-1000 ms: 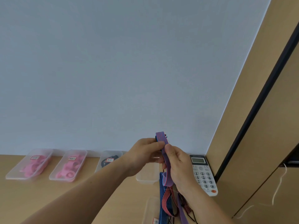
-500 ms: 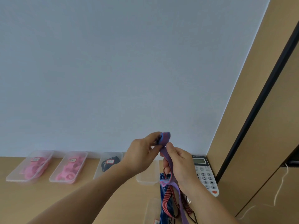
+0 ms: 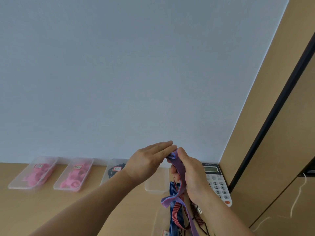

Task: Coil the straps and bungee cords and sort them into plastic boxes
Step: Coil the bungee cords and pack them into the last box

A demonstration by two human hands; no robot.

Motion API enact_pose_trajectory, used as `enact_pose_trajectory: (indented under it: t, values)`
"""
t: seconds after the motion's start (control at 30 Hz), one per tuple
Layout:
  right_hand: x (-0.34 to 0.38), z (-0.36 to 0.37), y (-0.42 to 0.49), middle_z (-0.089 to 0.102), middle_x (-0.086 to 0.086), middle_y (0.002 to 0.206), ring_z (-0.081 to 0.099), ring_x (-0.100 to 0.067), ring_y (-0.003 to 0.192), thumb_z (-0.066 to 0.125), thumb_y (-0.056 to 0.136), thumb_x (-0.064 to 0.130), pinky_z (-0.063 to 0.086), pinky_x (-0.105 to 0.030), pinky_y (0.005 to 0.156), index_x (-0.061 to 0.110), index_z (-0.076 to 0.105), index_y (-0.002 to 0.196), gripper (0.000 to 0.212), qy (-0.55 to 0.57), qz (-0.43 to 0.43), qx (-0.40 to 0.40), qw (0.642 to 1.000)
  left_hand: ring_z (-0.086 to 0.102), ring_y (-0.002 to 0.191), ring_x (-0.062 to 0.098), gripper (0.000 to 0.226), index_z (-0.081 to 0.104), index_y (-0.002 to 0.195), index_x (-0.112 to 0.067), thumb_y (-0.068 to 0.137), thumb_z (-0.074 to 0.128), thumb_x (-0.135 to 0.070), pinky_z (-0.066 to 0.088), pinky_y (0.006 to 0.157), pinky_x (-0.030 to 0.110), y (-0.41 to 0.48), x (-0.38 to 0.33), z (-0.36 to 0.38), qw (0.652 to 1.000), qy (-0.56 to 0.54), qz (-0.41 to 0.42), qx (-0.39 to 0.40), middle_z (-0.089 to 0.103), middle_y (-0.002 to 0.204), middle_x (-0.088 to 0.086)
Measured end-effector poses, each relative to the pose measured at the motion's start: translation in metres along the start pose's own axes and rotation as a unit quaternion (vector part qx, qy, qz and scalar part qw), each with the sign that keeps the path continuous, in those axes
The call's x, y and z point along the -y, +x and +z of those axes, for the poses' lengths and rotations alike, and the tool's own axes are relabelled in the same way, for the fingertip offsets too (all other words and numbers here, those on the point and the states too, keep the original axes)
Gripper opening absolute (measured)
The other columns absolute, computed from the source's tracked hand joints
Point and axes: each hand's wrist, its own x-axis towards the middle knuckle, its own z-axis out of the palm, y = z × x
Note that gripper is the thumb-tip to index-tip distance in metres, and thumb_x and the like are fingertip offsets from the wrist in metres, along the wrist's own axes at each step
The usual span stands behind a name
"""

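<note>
While we hold it above the desk (image 3: 102,201), strap (image 3: 178,167): flat ribbed purple webbing, rolled at the top, tail hanging.
Left hand (image 3: 148,160): fingers (image 3: 163,145) straight, laid against the rolled end.
Right hand (image 3: 192,174): fingers curled, gripping the strap below it.

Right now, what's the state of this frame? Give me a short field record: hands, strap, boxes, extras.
left hand: fingers straight, touching the coiled end of the purple striped elastic strap
right hand: grip on the strap below the coil; tail hangs down
clear plastic boxes: two hold pink rings, one holds dark items, one sits partly behind the hands
wooden table: blue striped strap and red striped strap lying loose
extra: white keypad telephone
</note>
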Motion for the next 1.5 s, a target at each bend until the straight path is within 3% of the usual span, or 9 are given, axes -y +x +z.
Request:
enact_pose_trajectory:
  t: [0.17,0.27,0.33,0.43,0.6,0.73,1.13,1.37,1.5]
  values:
    - [-0.001,-0.004,0.001,0.063,-0.004,0.061,0.047,-0.016,0.048,0.056,0.097,0.04,0.039,-0.028,0.051,0.016,0.07,0.065,0.043,-0.018,-0.033,-0.003,0.999,0.055,0.13,0.012,0.06,0.058,0.137,-0.021,0.088,0.054,0.014,0.051,0.097,0.027,-0.005,-0.005,0.001,0.973,-0.157,-0.165,0.033,0.052,0.145,0.004]
    - [-0.003,-0.004,0.001,0.067,-0.002,0.065,0.049,-0.014,0.049,0.056,0.098,0.031,0.041,-0.028,0.052,0.019,0.07,0.069,0.035,-0.035,-0.08,-0.003,0.996,0.061,0.12,0.01,0.05,0.037,0.141,-0.036,0.099,0.052,-0.012,0.051,0.098,0.029,0.008,-0.017,-0.002,0.771,-0.462,-0.437,0.038,0.061,0.136,-0.003]
    - [-0.006,-0.003,0.0,0.069,-0.002,0.067,0.049,-0.013,0.049,0.054,0.1,0.028,0.042,-0.025,0.052,0.026,0.071,0.074,0.032,-0.055,-0.104,-0.007,0.993,0.068,0.096,0.024,0.032,0.058,0.125,-0.016,0.097,0.053,-0.031,0.048,0.101,0.051,0.015,-0.018,-0.004,0.642,-0.572,-0.506,0.065,0.073,0.104,0.01]
    - [-0.012,-0.002,-0.001,0.067,-0.003,0.064,0.05,-0.014,0.047,0.05,0.101,0.031,0.042,-0.026,0.051,0.025,0.069,0.074,0.034,-0.081,-0.123,-0.017,0.989,0.062,0.077,0.029,0.03,0.066,0.096,-0.005,0.102,0.049,-0.028,0.044,0.101,0.057,0.018,-0.025,-0.006,0.673,-0.572,-0.455,0.11,0.067,0.08,0.013]
    - [-0.02,-0.001,0.002,0.062,-0.003,0.052,0.047,-0.014,0.041,0.044,0.101,0.043,0.038,-0.026,0.046,0.019,0.059,0.062,0.049,-0.11,-0.099,-0.047,0.988,0.071,0.089,0.022,0.021,0.063,0.112,0.0,0.1,0.056,-0.015,0.058,0.076,0.029,0.026,-0.024,0.001,0.675,-0.557,-0.482,0.035,0.072,0.111,0.019]
    - [-0.023,-0.004,0.005,0.056,0.0,0.046,0.043,-0.013,0.039,0.046,0.1,0.049,0.035,-0.026,0.044,0.016,0.065,0.062,0.053,-0.123,-0.074,-0.06,0.988,0.067,0.071,0.02,0.021,0.06,0.116,0.001,0.099,0.056,-0.012,0.057,0.072,0.032,0.025,-0.024,0.006,0.709,-0.521,-0.474,0.027,0.071,0.105,0.025]
    - [-0.017,-0.004,0.008,0.054,0.001,0.049,0.042,-0.013,0.044,0.045,0.101,0.048,0.036,-0.028,0.051,0.012,0.072,0.069,0.055,-0.098,-0.028,-0.045,0.994,0.062,0.065,-0.002,0.019,0.065,0.113,-0.028,0.095,0.062,-0.024,0.045,0.062,0.018,0.01,-0.018,0.005,0.944,-0.174,-0.274,0.053,0.066,0.073,-0.023]
    - [-0.008,-0.003,0.005,0.055,-0.003,0.05,0.043,-0.016,0.042,0.044,0.087,0.072,0.035,-0.024,0.044,0.007,0.071,0.071,0.072,-0.059,-0.008,-0.034,0.998,0.069,0.065,0.024,0.044,0.071,0.117,-0.008,0.075,0.071,0.004,0.053,0.044,0.032,-0.004,-0.01,0.005,0.996,0.008,-0.086,0.011,0.075,0.106,-0.001]
    - [-0.008,0.0,0.002,0.055,-0.007,0.055,0.038,-0.014,0.041,0.057,0.09,0.055,0.031,-0.024,0.044,0.011,0.07,0.062,0.054,-0.031,-0.026,-0.023,0.999,0.073,0.079,0.023,0.052,0.07,0.121,-0.006,0.072,0.069,0.012,0.059,0.056,0.032,-0.009,0.0,0.006,0.999,0.034,-0.026,-0.015,0.072,0.119,0.005]
